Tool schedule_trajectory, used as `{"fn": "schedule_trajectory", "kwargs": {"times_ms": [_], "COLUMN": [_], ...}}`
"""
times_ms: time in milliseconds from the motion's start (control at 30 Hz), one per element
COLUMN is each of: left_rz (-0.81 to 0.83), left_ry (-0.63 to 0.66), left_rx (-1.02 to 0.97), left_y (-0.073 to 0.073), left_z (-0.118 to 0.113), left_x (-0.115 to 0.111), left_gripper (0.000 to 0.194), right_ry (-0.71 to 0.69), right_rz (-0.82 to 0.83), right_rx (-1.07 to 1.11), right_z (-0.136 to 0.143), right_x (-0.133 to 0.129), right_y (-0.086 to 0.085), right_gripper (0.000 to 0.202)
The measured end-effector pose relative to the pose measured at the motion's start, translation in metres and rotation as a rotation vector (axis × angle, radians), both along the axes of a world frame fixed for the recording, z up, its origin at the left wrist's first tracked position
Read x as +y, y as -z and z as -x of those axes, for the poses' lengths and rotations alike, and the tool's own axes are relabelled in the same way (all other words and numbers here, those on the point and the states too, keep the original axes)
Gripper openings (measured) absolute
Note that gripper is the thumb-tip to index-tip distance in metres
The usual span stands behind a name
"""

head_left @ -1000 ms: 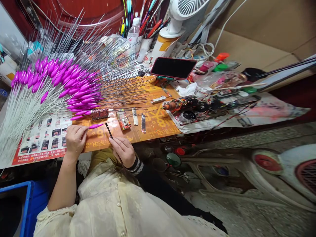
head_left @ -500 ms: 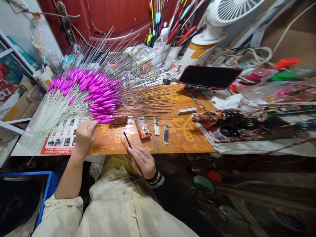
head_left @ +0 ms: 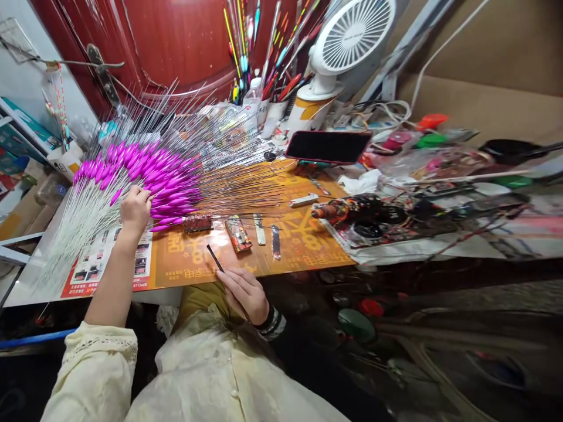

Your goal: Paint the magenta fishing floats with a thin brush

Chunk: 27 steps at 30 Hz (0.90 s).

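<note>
Magenta fishing floats (head_left: 173, 189) lie in a dense fan at the left of the table, their pale stems (head_left: 73, 231) toward me and thin dark stems pointing away. Over the near side of this pile is my left hand (head_left: 135, 210), its fingertips pinched among the floats. Whatever is between those fingertips is too small to make out. At the table's front edge my right hand (head_left: 246, 293) grips a thin dark brush (head_left: 214, 258), its tip pointing up and left. Beyond it are a dark stained block (head_left: 197, 224) and a paint-spattered small box (head_left: 238, 234).
Two narrow strips, one pale (head_left: 259, 229) and one dark (head_left: 275, 241), lie right of the box. A phone (head_left: 329, 146) stands tilted behind them. A paint-covered tool (head_left: 347, 208) rests on the right, before a white fan (head_left: 352, 35) and clutter.
My left hand has moved away from the front floats, further up over the pile. My right hand still holds the brush near the table edge. The view has swung to the right.
</note>
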<state>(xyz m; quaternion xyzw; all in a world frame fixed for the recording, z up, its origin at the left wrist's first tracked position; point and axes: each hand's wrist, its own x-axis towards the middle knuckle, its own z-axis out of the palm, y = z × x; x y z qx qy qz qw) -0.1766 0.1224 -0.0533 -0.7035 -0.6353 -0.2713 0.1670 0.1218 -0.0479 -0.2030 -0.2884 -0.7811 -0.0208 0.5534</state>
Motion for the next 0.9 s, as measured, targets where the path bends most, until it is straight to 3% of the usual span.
{"fn": "schedule_trajectory", "kwargs": {"times_ms": [367,533,633,733,833,900], "left_rz": [0.019,-0.035,-0.043,-0.048,-0.062,-0.059], "left_ry": [0.021,0.063,0.184,0.346,0.406,0.405], "left_rx": [-0.092,-0.074,-0.061,-0.065,-0.052,-0.039], "left_y": [-0.002,-0.015,-0.027,-0.037,-0.036,-0.029], "left_z": [0.009,-0.002,-0.023,-0.048,-0.059,-0.054], "left_x": [0.008,0.003,-0.017,-0.054,-0.092,-0.108], "left_gripper": [0.012,0.012,0.013,0.015,0.014,0.013], "right_ry": [-0.005,0.018,0.037,0.054,0.112,0.158], "right_rz": [0.028,0.003,-0.028,-0.072,-0.112,-0.124], "right_rx": [0.073,0.072,0.066,0.066,0.063,0.045], "right_z": [-0.029,-0.046,-0.056,-0.067,-0.08,-0.089], "right_x": [-0.01,-0.016,-0.019,-0.023,-0.027,-0.028], "right_y": [-0.02,-0.032,-0.038,-0.041,-0.041,-0.042], "right_gripper": [0.061,0.058,0.055,0.052,0.047,0.045]}}
